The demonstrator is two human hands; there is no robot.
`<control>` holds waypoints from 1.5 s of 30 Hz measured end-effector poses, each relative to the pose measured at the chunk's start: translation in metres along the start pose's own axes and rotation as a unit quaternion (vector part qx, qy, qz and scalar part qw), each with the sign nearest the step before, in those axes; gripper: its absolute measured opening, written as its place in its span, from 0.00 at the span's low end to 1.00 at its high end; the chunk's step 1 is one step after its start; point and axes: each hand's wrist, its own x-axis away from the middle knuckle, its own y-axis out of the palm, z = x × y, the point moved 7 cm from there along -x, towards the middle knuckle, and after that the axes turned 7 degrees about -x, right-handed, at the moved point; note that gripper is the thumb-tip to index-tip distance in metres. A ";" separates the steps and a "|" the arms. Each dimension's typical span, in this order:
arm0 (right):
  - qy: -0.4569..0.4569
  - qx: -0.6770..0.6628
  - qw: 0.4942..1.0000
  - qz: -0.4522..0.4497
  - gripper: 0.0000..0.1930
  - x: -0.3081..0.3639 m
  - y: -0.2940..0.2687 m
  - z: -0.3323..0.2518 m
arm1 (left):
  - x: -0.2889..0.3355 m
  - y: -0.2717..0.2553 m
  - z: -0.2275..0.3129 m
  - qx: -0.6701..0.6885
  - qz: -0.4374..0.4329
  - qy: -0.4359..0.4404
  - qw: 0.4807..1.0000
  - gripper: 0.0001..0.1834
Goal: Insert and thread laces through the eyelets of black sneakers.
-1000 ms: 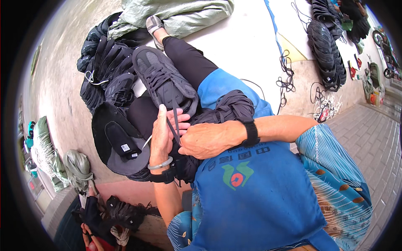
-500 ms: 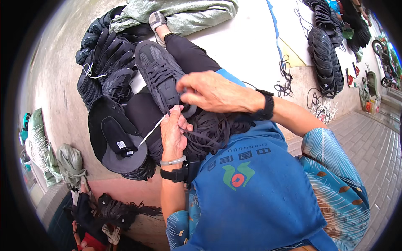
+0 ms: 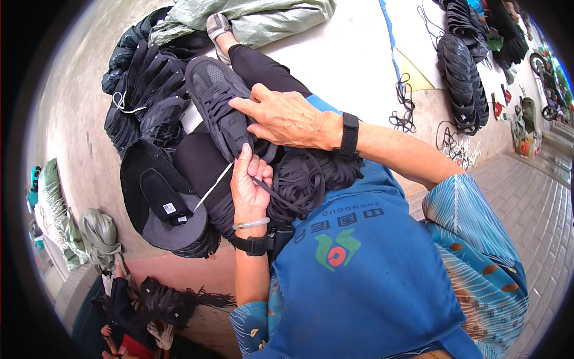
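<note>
A dark grey laced sneaker point(image 3: 216, 90) lies across my lap, toe pointing up and away. My left hand point(image 3: 251, 185) is closed at its heel end, thumb pressed on the tongue. A dark lace comes out of that fist toward a heap of dark shoelaces point(image 3: 305, 182) on my lap. My right hand point(image 3: 290, 116) reaches over the sneaker from the right. Its index finger stretches across the laces and its thumb lies apart near the tongue; the other fingers are partly hidden. A white string point(image 3: 213, 186) slants from the sneaker to stacked black shoe parts point(image 3: 161, 203).
More dark shoes point(image 3: 146, 78) are piled at the upper left beside a pale green sack point(image 3: 269, 24). Another row of shoes point(image 3: 460, 84) stands at the right, near loose black laces point(image 3: 405, 105). At the lower left another person's gloved hand point(image 3: 161, 335) is near dark shoes.
My right hand has moved slightly left, and its index finger has straightened over the sneaker's laces. My left hand stays at the heel end.
</note>
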 end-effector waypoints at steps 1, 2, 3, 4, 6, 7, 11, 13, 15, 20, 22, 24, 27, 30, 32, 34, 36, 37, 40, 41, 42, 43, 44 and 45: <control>0.000 0.000 1.000 0.001 0.24 -0.001 0.002 0.002 | -0.001 0.002 0.000 0.004 -0.011 -0.002 1.000 0.14; -0.002 0.013 1.000 -0.001 0.21 -0.002 0.006 0.005 | -0.001 0.004 0.001 0.009 -0.021 -0.003 1.000 0.15; -0.005 0.026 1.000 -0.003 0.19 -0.003 0.009 0.006 | -0.001 0.006 0.002 0.013 -0.031 -0.004 0.999 0.16; -0.007 0.025 1.000 -0.003 0.19 -0.003 0.010 0.006 | -0.002 0.005 0.003 0.013 -0.031 -0.002 0.999 0.16; -0.011 0.063 0.998 -0.027 0.18 -0.002 0.015 0.002 | -0.001 0.003 0.001 0.012 -0.026 -0.007 1.000 0.16; -0.011 0.063 0.998 -0.023 0.18 -0.002 0.014 0.001 | -0.002 0.002 0.001 0.009 -0.028 -0.006 1.000 0.16; -0.050 0.126 0.990 -0.026 0.19 -0.006 0.018 -0.006 | -0.003 0.005 0.001 0.005 -0.025 -0.017 1.000 0.15; -0.028 0.121 0.991 -0.052 0.18 -0.011 0.023 -0.004 | -0.005 0.008 0.001 0.025 -0.049 -0.024 0.998 0.16; -0.039 0.112 0.992 -0.049 0.18 -0.011 0.022 -0.001 | -0.004 0.010 0.002 0.033 -0.078 -0.033 0.996 0.17; 0.012 0.018 1.000 -0.014 0.22 0.005 0.011 0.009 | -0.005 0.007 0.003 0.061 -0.124 -0.059 0.989 0.20; 0.034 0.041 0.997 -0.047 0.24 0.001 0.017 0.014 | -0.008 0.009 0.005 0.061 -0.119 -0.043 0.990 0.20; 0.020 0.043 0.998 -0.040 0.24 -0.001 0.020 0.022 | -0.010 0.007 0.009 0.056 -0.119 -0.021 0.991 0.21; -0.005 0.042 0.999 -0.034 0.23 -0.005 0.020 0.030 | -0.011 0.012 0.011 0.038 -0.092 -0.009 0.995 0.21; -0.022 0.016 1.000 -0.008 0.13 -0.005 0.018 0.029 | -0.007 0.014 0.011 0.029 -0.105 -0.005 0.994 0.20; -0.011 0.010 1.000 -0.001 0.12 -0.002 0.012 0.021 | -0.005 0.013 0.010 0.023 -0.111 -0.003 0.994 0.20; -0.001 0.004 1.000 0.009 0.12 0.002 -0.002 0.010 | -0.003 0.013 0.009 0.013 -0.140 -0.014 0.990 0.20; 0.012 -0.135 0.991 -0.014 0.13 0.003 -0.024 -0.006 | -0.001 0.015 0.011 0.000 -0.132 -0.020 0.991 0.18; 0.037 -0.320 0.943 -0.082 0.11 0.005 -0.030 -0.020 | 0.001 0.013 0.009 -0.014 -0.124 -0.029 0.992 0.17; -0.006 -0.594 0.754 -0.281 0.18 0.027 -0.078 -0.103 | 0.006 -0.011 0.006 -0.172 0.010 0.007 0.985 0.11; -0.085 -0.632 0.707 -0.306 0.21 0.033 -0.096 -0.123 | 0.007 -0.008 0.003 -0.106 0.022 -0.039 0.993 0.13; -0.144 -0.682 0.668 -0.258 0.21 0.038 -0.114 -0.137 | 0.018 0.011 0.009 -0.121 -0.075 -0.012 0.990 0.14; -0.189 -0.693 0.651 -0.245 0.26 0.041 -0.119 -0.147 | 0.021 0.013 0.014 -0.139 -0.070 -0.011 0.988 0.14; -0.187 -0.695 0.649 -0.244 0.26 0.039 -0.116 -0.136 | 0.023 0.014 0.017 -0.158 -0.059 0.005 0.986 0.15; -0.188 -0.697 0.647 -0.245 0.26 0.039 -0.113 -0.137 | 0.025 0.014 0.019 -0.177 -0.047 0.020 0.983 0.15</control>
